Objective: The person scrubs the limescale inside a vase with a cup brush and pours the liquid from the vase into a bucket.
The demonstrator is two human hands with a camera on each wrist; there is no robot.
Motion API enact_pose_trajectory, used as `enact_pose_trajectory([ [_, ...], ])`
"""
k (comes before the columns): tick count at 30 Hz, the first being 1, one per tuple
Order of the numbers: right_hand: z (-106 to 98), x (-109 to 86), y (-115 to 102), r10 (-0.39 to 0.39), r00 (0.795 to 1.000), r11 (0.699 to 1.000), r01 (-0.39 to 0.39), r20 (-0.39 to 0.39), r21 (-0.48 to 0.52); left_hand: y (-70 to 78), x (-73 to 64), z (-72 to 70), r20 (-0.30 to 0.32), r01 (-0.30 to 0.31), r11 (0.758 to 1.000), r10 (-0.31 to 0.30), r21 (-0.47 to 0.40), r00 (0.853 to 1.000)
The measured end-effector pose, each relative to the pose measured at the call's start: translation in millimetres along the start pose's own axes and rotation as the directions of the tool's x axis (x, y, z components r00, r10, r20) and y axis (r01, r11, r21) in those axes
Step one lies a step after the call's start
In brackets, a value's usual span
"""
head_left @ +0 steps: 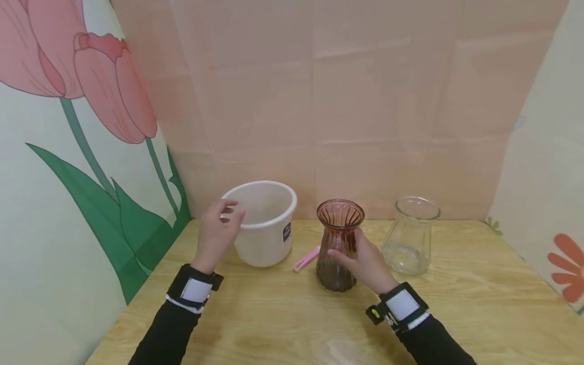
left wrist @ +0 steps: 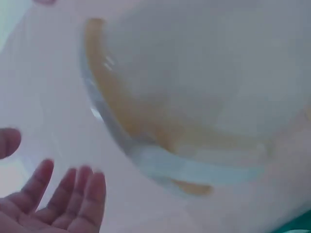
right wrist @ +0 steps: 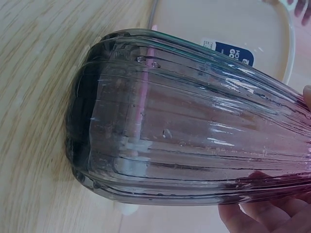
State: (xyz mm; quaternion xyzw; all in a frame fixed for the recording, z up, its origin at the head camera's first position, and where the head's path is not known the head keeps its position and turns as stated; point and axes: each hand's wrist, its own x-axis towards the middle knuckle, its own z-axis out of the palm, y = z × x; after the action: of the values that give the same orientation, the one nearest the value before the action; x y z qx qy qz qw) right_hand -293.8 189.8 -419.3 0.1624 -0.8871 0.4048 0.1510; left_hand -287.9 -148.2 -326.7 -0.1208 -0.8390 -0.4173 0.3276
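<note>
My right hand [head_left: 365, 261] grips a ribbed glass vase [head_left: 335, 253], pinkish at its flared mouth and grey toward the base. The vase stands upright; in the right wrist view its base [right wrist: 82, 121] is at the wooden tabletop, and fingers [right wrist: 262, 213] wrap its narrower part. At the left, my left hand [head_left: 219, 230] hovers by the near left rim of a white plastic bucket [head_left: 264, 246], thumb and fingers apart and holding nothing. The left wrist view shows its loosely extended fingers [left wrist: 87, 199] in front of the pale bucket; the curved band there is blurred.
A clear glass vase [head_left: 412, 243] stands right of the ribbed one. Between bucket and ribbed vase lies a slim pink tool [head_left: 306, 259], partly hidden, its kind unclear. A pink backdrop [head_left: 342, 101] rises behind the wooden table [head_left: 283, 324]; flower-printed panels flank both sides.
</note>
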Motion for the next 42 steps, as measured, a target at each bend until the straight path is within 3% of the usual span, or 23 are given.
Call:
enact_pose_trajectory([
  [2, 0.3, -0.1, 0.0, 0.002, 1.000, 1.000, -0.002, 0.001, 0.002, -12.2, 5.5, -4.0, -0.053, 0.071, 0.996, -0.074, -0.059, 0.996],
  [5, 0.4, -0.2, 0.3, 0.008, 1.000, 1.000, -0.008, 0.000, -0.002, -31.0, 12.5, -7.0, -0.084, 0.182, 0.971, -0.196, -0.153, 0.977],
  [8, 0.6, -0.3, 0.4, 0.012, 1.000, 1.000, -0.012, 0.001, -0.005, -46.7, 16.8, -8.0, -0.060, 0.298, 0.933, -0.316, -0.202, 0.947],
  [11, 1.2, -0.5, -0.2, 0.007, 1.000, 1.000, -0.007, -0.003, -0.008, -59.4, 20.3, -6.4, -0.024, 0.373, 0.896, -0.390, -0.242, 0.921],
  [21, 5.9, -1.1, -3.7, 0.036, 0.999, 0.999, -0.036, -0.025, 0.001, -90.5, 29.4, 6.8, 0.080, 0.466, 0.795, -0.475, -0.388, 0.876],
  [27, 7.9, 0.0, -4.9, 0.056, 0.998, 0.998, -0.056, -0.036, 0.015, -99.9, 30.3, 14.6, 0.128, 0.487, 0.759, -0.483, -0.432, 0.866],
  [31, 8.0, -0.5, -5.7, 0.054, 0.998, 0.999, -0.054, -0.043, 0.001, -104.2, 28.9, 17.9, 0.135, 0.487, 0.763, -0.479, -0.425, 0.868],
  [42, 14.9, 1.5, -3.0, 0.007, 0.993, 1.000, -0.008, -0.119, -0.008, -112.7, 26.2, 23.6, 0.069, 0.447, 0.817, -0.455, -0.364, 0.888],
])
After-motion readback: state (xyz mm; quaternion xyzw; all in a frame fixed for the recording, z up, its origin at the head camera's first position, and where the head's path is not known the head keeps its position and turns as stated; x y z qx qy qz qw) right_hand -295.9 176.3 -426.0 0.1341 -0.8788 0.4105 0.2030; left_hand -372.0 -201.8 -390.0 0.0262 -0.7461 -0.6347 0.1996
